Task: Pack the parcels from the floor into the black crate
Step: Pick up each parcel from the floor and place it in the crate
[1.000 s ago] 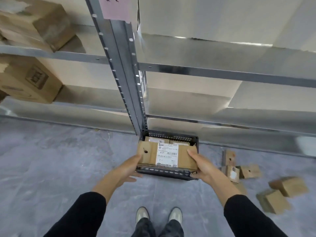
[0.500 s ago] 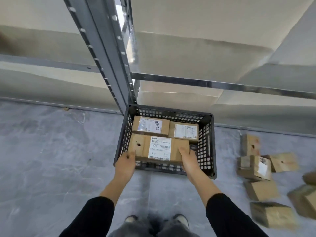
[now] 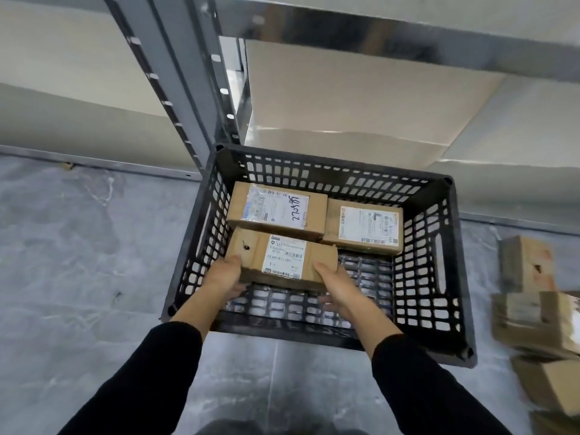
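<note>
Parcel of brown cardboard, oblong, with a white printed label (image 3: 284, 260): inside the black slatted plastic crate (image 3: 332, 166), in its near-left part, long side parallel to the crate's near wall. Held at both short ends. Left grip (image 3: 224, 277) closed around the end nearest the crate's left wall, thumb on top, fingers underneath. Right grip (image 3: 337, 290) closed around the opposite end, thumb on top beside the label, fingers curled below. Label facing up, with a small dark hole in the top face toward the crate's left wall. Not discernible whether resting on the crate's lattice base or held just above it.

Far edge just beside a second brown cardboard parcel with a white label and black handwriting (image 3: 276, 208), lying flat in the crate's far-left corner. Against that one, on the side toward the crate's right wall, a third, shorter brown cardboard parcel with a white barcode label (image 3: 364, 229). Lattice base visible in the crate's near-right part.

Black long sleeves (image 3: 141, 381) on both arms, ending about at the crate's near rim. Outside the crate's right wall, on the mottled grey floor (image 3: 78, 262), a blurred cluster of brown cardboard boxes (image 3: 533, 321). Behind the crate's far-left corner, a grey perforated metal rack upright (image 3: 175, 73).
</note>
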